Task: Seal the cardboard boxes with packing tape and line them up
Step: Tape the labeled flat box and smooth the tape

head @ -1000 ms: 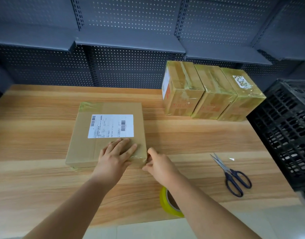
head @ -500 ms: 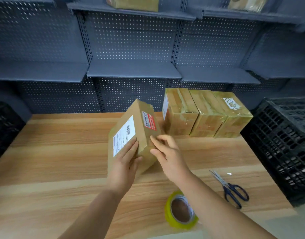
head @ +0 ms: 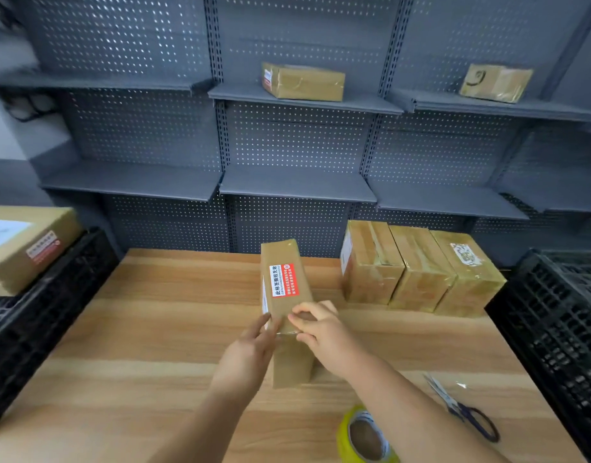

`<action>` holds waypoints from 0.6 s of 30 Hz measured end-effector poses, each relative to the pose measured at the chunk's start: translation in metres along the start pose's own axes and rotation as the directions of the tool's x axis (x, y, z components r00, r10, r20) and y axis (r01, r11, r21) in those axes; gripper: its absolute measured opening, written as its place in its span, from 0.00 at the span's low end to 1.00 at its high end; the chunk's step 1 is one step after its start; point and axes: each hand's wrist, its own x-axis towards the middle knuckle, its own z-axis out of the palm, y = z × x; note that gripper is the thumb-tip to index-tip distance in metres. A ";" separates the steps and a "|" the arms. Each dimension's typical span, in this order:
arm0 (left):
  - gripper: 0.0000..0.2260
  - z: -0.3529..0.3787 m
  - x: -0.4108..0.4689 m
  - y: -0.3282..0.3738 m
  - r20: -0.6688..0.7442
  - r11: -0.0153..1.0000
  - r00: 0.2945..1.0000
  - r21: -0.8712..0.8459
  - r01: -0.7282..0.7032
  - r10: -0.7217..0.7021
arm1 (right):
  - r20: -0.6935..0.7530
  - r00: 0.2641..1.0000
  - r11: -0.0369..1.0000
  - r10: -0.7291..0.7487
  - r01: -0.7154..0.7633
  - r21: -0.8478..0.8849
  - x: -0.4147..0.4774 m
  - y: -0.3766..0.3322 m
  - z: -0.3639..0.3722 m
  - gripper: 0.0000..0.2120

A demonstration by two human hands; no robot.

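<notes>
**Counter**: pale wood grain in alternating cream and tan bands.

**Upright cardboard box**, mid-counter: plain kraft brown. Its sticker is half white with black characters and half red with white characters.

**Three taped boxes**, far right corner: glossy yellow-brown.

**Tape roll**, near edge: yellow, with a brown core.

**Scissors**, near right corner: dark blue handles, silvery blades.

**Left crate** and **right crate**, off the side edges: black lattice.

**Shelving**: slate grey, evenly dotted with perforations.
</notes>
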 end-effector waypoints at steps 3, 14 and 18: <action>0.17 0.001 0.003 0.007 0.008 0.993 0.999 0.109 -0.052 0.051 | 0.028 1.000 0.995 0.010 -0.007 -0.099 -0.001 0.004 0.000 0.17; 0.17 0.009 0.019 0.017 -0.011 0.995 0.998 0.079 0.061 -0.061 | 0.018 0.999 0.999 0.049 -0.049 -0.006 -0.001 0.027 0.007 0.29; 0.21 0.016 0.021 0.017 0.027 0.991 0.991 0.037 0.131 -0.133 | 0.004 0.999 0.999 0.042 -0.042 0.029 0.004 0.031 0.009 0.26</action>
